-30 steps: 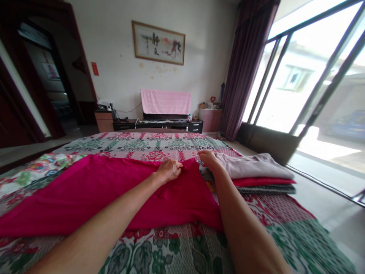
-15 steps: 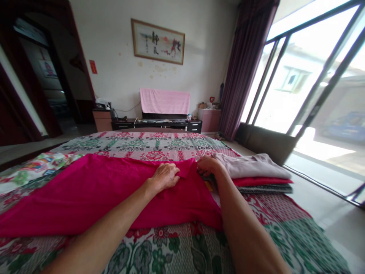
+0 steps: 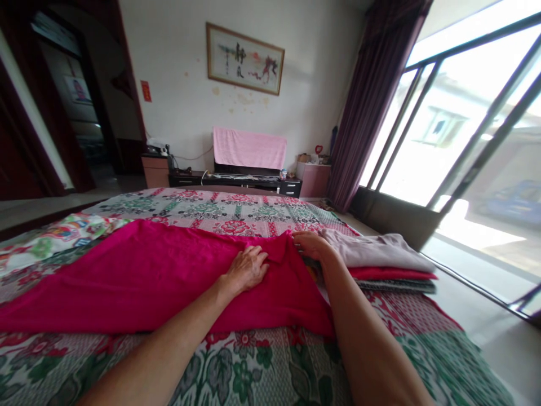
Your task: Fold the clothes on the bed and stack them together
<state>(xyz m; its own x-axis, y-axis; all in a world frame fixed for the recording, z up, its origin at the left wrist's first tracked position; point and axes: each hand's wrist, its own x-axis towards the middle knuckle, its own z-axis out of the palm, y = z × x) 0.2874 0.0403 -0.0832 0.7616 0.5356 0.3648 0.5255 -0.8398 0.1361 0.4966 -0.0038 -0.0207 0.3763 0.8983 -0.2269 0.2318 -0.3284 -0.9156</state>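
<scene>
the pink cloth [image 3: 139, 276] lay on the flowery cover [image 3: 240, 372] under my left hand [image 3: 247, 268], fingers bent together. i couldn't tell if my right hand [image 3: 315, 246] pinched its edge. a tug could wrinkle it.

left grip [image 3: 248, 268]: off the magenta garment's [image 3: 160, 282] far edge, now spread on its top | right grip [image 3: 311, 247]: from just beyond the garment's far right corner to against it | turned-down flap [image 3: 277, 252]: more exposed inside the garment's far edge
</scene>
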